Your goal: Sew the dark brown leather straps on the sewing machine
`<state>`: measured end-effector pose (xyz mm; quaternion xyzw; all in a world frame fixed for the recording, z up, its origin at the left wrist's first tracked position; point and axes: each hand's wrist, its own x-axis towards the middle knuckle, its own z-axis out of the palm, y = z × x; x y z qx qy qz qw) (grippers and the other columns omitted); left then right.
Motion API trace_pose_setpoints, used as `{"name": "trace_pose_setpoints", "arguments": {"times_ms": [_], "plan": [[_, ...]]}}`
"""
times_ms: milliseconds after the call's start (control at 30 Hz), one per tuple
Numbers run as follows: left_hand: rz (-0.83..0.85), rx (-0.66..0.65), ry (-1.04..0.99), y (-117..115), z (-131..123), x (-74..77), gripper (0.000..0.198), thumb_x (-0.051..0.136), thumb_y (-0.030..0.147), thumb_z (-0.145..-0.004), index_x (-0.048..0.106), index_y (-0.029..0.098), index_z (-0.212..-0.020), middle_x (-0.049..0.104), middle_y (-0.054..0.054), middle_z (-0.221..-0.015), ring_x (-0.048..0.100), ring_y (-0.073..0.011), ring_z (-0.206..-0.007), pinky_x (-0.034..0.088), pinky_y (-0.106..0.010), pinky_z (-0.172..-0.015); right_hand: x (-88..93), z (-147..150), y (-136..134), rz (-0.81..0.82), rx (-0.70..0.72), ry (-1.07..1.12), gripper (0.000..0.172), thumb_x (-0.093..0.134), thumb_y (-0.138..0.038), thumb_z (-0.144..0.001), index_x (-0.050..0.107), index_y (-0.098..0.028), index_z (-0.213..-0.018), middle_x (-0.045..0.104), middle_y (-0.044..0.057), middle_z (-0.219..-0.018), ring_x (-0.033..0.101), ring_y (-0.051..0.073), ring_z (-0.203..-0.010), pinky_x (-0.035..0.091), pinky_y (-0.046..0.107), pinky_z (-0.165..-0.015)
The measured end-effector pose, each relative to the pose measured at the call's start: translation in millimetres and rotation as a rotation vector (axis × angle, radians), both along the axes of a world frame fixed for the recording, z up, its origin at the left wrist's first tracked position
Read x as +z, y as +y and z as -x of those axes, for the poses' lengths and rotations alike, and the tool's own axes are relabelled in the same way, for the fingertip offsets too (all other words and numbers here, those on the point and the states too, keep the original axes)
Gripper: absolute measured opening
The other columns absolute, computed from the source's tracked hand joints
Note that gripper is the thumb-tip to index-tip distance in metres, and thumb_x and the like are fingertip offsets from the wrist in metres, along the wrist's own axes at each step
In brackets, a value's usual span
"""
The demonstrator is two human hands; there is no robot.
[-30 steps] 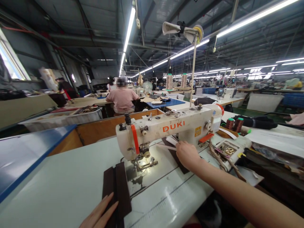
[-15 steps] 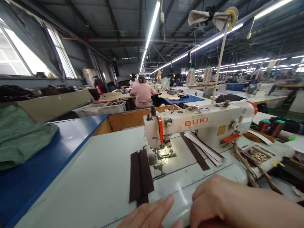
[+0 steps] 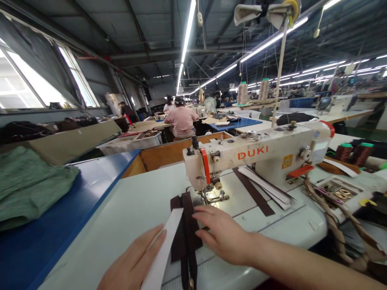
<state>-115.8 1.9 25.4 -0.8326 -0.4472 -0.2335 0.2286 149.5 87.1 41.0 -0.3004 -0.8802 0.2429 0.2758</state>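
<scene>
My left hand (image 3: 136, 257) grips a white strip (image 3: 165, 253), its fingers lying along the left edge and the thumb hidden. The strip's far end overlaps a dark brown zipper piece (image 3: 192, 225), two brown bands flanking a zipper whose metal pull (image 3: 191, 283) shows near the bottom of the view. My right hand (image 3: 219, 229) has its fingers apart, the tips at the right edge of that piece. Just beyond the fingers is the lit presser foot (image 3: 216, 197) of a white sewing machine (image 3: 223, 155).
Right of the needle lie a brown strip (image 3: 254, 193) and white strips (image 3: 266, 187). A tray (image 3: 341, 193) with metal rings and tan straps (image 3: 332, 233) sit farther right. Green cloth (image 3: 33, 185) rests on a blue table (image 3: 99, 177). A person in pink (image 3: 183, 119) sits ahead.
Both hands have moved forward from the table's near edge. A white strip is now in my left hand, over the zipper piece. My right hand has moved left to that piece and opened.
</scene>
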Motion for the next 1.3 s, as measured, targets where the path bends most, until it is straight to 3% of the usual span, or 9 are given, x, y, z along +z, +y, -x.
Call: {"name": "trace_pose_setpoints", "arguments": {"times_ms": [133,267,367,467,633,800,967,1133,1300], "plan": [[-0.059,0.001,0.024,35,5,1.0,0.040,0.036,0.020,-0.092,0.055,0.022,-0.128,0.062,-0.007,-0.130,0.062,-0.0200,-0.114,0.051,-0.031,-0.096,-10.0,13,9,-0.059,0.163,-0.251,0.061,0.046,-0.040,-0.096,0.037,-0.004,-0.145,0.029,0.019,-0.154,0.022,0.028,-0.145,0.018,0.044,-0.119],[0.036,0.017,0.056,55,-19,-10.6,0.036,0.037,0.013,-0.083,0.063,0.016,-0.107,0.070,-0.010,-0.115,0.069,-0.0187,-0.102,0.054,-0.028,-0.089,-9.5,17,4,-0.024,0.193,-0.348,0.066,0.036,-0.045,-0.099,0.030,-0.001,-0.147,0.023,0.020,-0.155,0.019,0.030,-0.145,0.015,0.047,-0.119],[0.070,0.014,0.046,52,-33,-23.0,0.038,0.039,0.011,-0.078,0.061,0.017,-0.109,0.073,-0.008,-0.108,0.071,-0.0178,-0.093,0.056,-0.027,-0.085,-12.2,13,-11,-0.031,0.167,-0.363,0.068,0.039,-0.046,-0.098,0.031,0.000,-0.147,0.023,0.020,-0.155,0.019,0.031,-0.145,0.014,0.046,-0.120],[-0.015,-0.018,0.077,38,-40,-31.5,0.040,0.042,0.010,-0.075,0.058,0.019,-0.111,0.074,-0.007,-0.107,0.072,-0.0177,-0.090,0.057,-0.025,-0.083,-25.4,9,-27,-0.078,0.154,-0.394,0.071,0.050,-0.048,-0.093,0.038,0.002,-0.143,0.030,0.022,-0.151,0.027,0.033,-0.142,0.023,0.046,-0.118],[0.030,-0.047,0.091,16,-48,-33.8,0.056,0.045,0.006,-0.070,0.052,0.018,-0.124,0.071,-0.007,-0.112,0.069,-0.0185,-0.100,0.053,-0.024,-0.092,-48.6,3,-39,-0.227,0.157,-0.386,0.055,0.049,-0.037,-0.097,0.047,0.000,-0.138,0.044,0.021,-0.143,0.042,0.032,-0.135,0.036,0.045,-0.112],[0.095,-0.048,0.044,23,-47,-37.3,0.065,0.044,0.006,-0.072,0.045,0.022,-0.135,0.068,-0.005,-0.122,0.067,-0.0179,-0.103,0.053,-0.025,-0.092,-31.8,5,-36,-0.143,0.157,-0.401,0.070,0.059,-0.044,-0.089,0.044,0.003,-0.139,0.040,0.024,-0.145,0.040,0.033,-0.135,0.028,0.045,-0.116],[0.058,-0.054,-0.011,32,-43,-38.5,0.053,0.043,0.007,-0.076,0.052,0.020,-0.127,0.071,-0.004,-0.115,0.069,-0.0158,-0.098,0.054,-0.023,-0.089,-14.1,11,-33,-0.015,0.134,-0.403,0.071,0.055,-0.040,-0.092,0.033,0.002,-0.145,0.029,0.024,-0.152,0.029,0.034,-0.141,0.019,0.045,-0.118],[-0.020,-0.061,0.065,38,-52,-30.3,0.046,0.041,0.011,-0.080,0.053,0.016,-0.124,0.070,-0.008,-0.116,0.067,-0.0179,-0.102,0.052,-0.026,-0.093,-17.6,5,-33,-0.002,0.131,-0.344,0.069,0.053,-0.039,-0.092,0.034,0.000,-0.145,0.025,0.023,-0.154,0.025,0.034,-0.142,0.017,0.043,-0.119],[-0.028,-0.058,0.192,49,-68,-36.2,0.044,0.037,0.010,-0.081,0.052,0.012,-0.123,0.066,-0.014,-0.123,0.063,-0.0232,-0.112,0.054,-0.035,-0.093,-34.5,-3,-30,-0.163,0.138,-0.346,0.064,0.054,-0.033,-0.088,0.040,-0.001,-0.142,0.038,0.022,-0.148,0.031,0.034,-0.140,0.025,0.045,-0.116]]}}
